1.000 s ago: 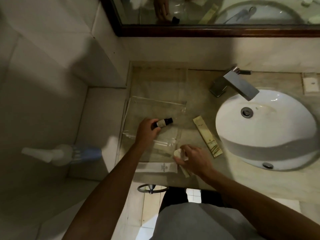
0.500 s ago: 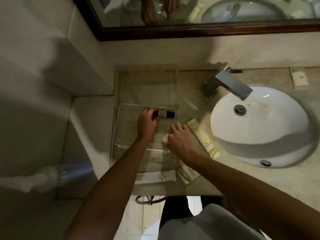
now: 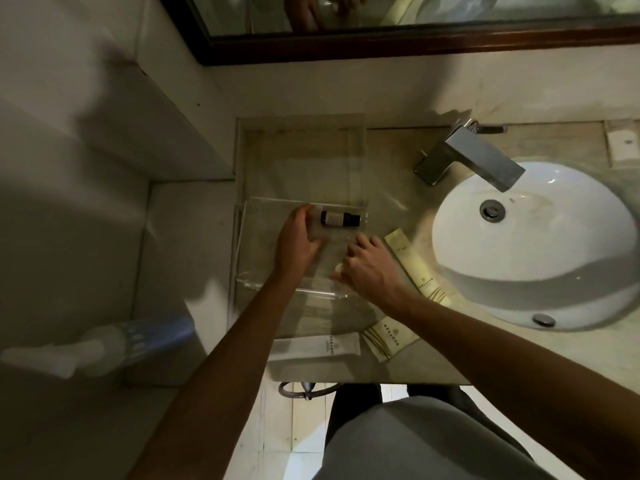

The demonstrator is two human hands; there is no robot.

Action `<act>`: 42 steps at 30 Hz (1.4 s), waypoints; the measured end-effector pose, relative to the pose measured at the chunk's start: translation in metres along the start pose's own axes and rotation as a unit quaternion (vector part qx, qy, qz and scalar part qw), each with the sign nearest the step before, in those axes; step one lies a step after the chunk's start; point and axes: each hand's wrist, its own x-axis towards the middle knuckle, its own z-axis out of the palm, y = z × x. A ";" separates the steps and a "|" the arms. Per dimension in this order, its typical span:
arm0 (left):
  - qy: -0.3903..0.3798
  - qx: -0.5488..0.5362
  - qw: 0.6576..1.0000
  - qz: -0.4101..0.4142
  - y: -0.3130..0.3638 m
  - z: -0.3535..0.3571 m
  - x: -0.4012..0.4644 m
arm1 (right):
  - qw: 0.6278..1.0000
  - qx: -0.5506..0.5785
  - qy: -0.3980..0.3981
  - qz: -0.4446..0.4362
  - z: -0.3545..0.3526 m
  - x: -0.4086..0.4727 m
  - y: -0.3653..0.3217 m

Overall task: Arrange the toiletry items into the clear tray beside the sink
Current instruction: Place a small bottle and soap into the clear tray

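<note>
Clear plastic is forming the tray (image 3: pixel 249 244) we are filling, and it is sitting on the bench (image 3: pixel 398 161) just left of the sink (image 3: pixel 533 244). One dark bottle (image 3: pixel 341 218) is lying on its side inside, along the far wall. Our left hand (image 3: pixel 298 244) is hovering just beside it with its grip loosely open and holding nothing. Our right hand (image 3: pixel 367 268) is reaching over the tray's near right part with its grip curled around something small and pale (image 3: pixel 338 268); we cannot tell what it is.

We are judging the task as barely begun: one item is placed and a second is arriving. Three are waiting outside, a cream sachet (image 3: pixel 415 268) between tray and sink, a second sachet (image 3: pixel 388 337) near the front edge, and a white tube (image 3: pixel 315 346) beside it.

Beige stone is making up the bench, with a square chrome tap (image 3: pixel 474 157) over the white basin. A dark-framed mirror (image 3: pixel 415 39) is hanging above, pale tiled walls are closing in on the left, and the room is looking dim
</note>
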 end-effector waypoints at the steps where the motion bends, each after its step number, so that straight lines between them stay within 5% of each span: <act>1: -0.008 0.013 1.000 0.001 -0.001 -0.004 -0.008 | 1.000 0.010 0.004 -0.010 0.001 -0.002 0.002; 7: -0.221 0.091 0.971 0.031 -0.024 -0.030 -0.082 | 0.992 0.109 0.069 0.013 0.006 -0.029 0.023; 10: -0.140 0.142 0.975 0.102 -0.028 -0.025 -0.097 | 0.987 0.142 0.059 0.039 0.008 -0.035 0.025; 16: -0.054 0.115 0.987 0.102 -0.028 -0.008 -0.099 | 0.984 0.162 0.058 0.032 0.006 -0.021 0.039; 31: -0.036 0.080 0.989 0.116 -0.039 -0.001 -0.107 | 0.989 0.142 0.034 0.000 -0.002 -0.016 0.037; 42: -0.028 0.163 0.978 0.126 -0.015 -0.006 -0.069 | 0.986 0.146 0.079 0.001 0.004 -0.029 0.046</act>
